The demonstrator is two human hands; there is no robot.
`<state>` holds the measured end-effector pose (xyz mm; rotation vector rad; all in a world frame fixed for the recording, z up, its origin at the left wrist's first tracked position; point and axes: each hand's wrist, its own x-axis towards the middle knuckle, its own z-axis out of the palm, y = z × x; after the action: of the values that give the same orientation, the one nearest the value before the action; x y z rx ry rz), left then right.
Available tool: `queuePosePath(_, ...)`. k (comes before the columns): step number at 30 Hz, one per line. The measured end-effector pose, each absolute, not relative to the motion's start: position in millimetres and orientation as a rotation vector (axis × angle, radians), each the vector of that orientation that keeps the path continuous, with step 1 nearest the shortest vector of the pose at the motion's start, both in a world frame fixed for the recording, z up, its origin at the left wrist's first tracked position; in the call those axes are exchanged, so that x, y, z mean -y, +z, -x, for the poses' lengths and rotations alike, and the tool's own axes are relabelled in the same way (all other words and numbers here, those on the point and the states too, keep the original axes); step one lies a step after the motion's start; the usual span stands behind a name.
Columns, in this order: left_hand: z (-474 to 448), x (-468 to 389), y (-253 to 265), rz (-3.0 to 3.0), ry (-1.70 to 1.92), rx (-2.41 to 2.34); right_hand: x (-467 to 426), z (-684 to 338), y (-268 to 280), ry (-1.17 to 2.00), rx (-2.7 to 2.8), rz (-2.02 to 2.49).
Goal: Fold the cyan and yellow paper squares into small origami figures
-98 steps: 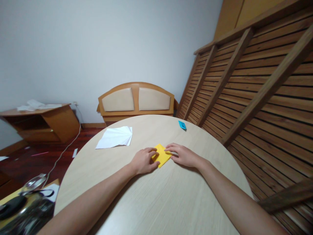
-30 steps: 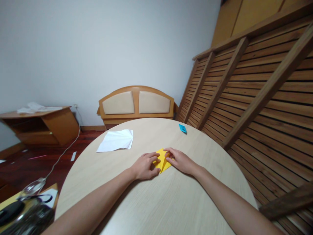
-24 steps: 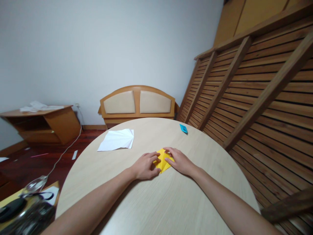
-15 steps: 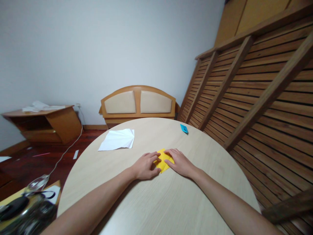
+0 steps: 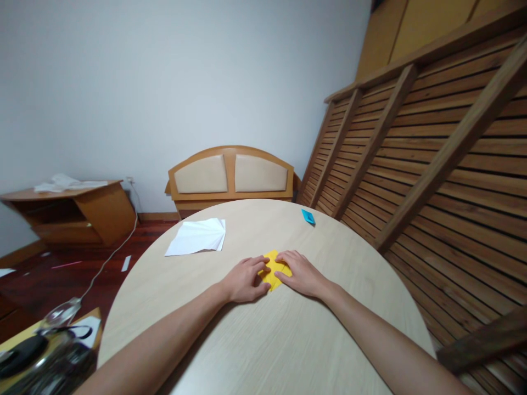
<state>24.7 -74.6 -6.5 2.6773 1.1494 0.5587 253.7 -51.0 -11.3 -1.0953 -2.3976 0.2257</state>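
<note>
Yellow paper point(image 5: 272, 278) lies on the surface point(image 5: 263, 340) under the parted, open fingers point(image 5: 259, 260) of the left hand point(image 5: 244, 280) and right hand point(image 5: 303, 272); blue paper point(image 5: 308, 216) sits farther off.

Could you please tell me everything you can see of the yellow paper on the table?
The yellow paper is a bright, folded piece, with creases or flap edges showing on its surface. It lies roughly flat on the round, pale wood-look table, one corner pointing towards the person. The left hand rests its fingers on the left side; the right hand covers part of the right side, so the full outline and number of layers cannot be told.
</note>
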Motion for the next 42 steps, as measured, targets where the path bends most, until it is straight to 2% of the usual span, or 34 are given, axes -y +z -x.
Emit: queuePosePath(42,-24,80,-8,-2.699,0.551,-1.148,65,-248,-16,0.310,2.471,1.247)
